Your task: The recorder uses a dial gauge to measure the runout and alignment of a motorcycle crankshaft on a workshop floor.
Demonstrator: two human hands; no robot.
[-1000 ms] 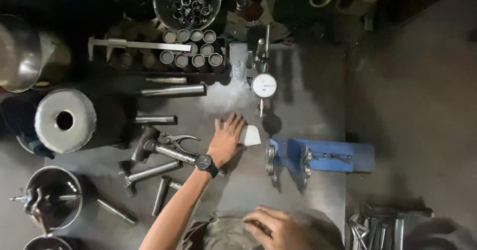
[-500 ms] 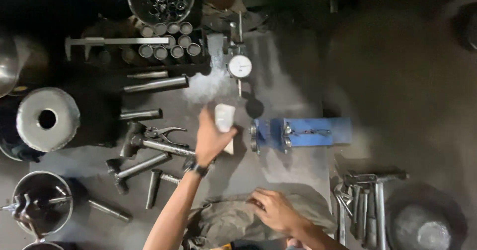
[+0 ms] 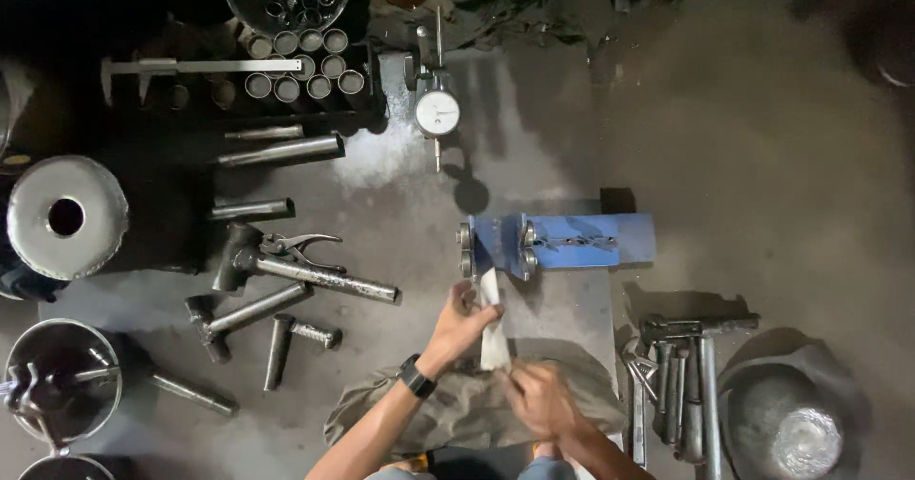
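My left hand [image 3: 459, 321], with a black watch on the wrist, grips the upper part of a white folded strip [image 3: 493, 323], perhaps paper or abrasive sheet. My right hand [image 3: 539, 397] pinches the strip's lower end. Both hands hover over a grey-green cloth [image 3: 457, 411] lying at the near edge of the floor. Just beyond the strip sits a blue metal fixture [image 3: 572, 241] with bolts on its left end.
Steel hammers and pins [image 3: 286, 289] lie left of the hands, wrenches [image 3: 677, 385] to the right beside a metal bowl [image 3: 796, 423]. Farther off stand a dial gauge [image 3: 437, 113], a caliper [image 3: 200, 65], a tray of metal bushings [image 3: 300, 61] and a round steel drum [image 3: 65, 216].
The camera view has shifted left. My left hand drew the white strip back from the floor toward me, and my right hand left the cloth and took hold of the strip's lower end.
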